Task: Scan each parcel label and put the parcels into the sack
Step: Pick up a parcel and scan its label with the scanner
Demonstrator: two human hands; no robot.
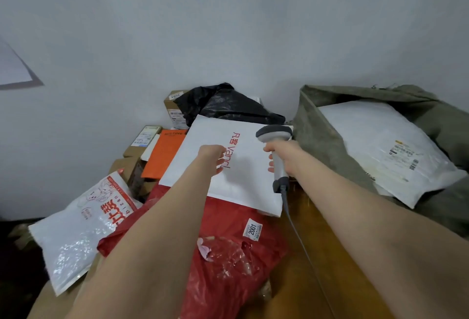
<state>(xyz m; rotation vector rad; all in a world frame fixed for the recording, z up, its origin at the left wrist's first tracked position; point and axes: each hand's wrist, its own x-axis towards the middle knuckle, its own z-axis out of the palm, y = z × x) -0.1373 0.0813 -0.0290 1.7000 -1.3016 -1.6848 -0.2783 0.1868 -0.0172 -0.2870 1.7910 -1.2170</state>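
Note:
A white padded mailer with red lettering lies on top of the parcel pile, label side not showing. My left hand hovers over or rests on its middle, fingers loosely curled, holding nothing. My right hand grips the handle of a grey barcode scanner, whose head sits over the mailer's far right corner. Its cable trails toward me. The olive sack lies open at the right with a white bagged parcel in its mouth, label up.
Under the mailer lie a red plastic parcel tagged 2001, a white printed bag at the left, an orange envelope, several cardboard boxes and a black bag by the wall. Wooden table shows between pile and sack.

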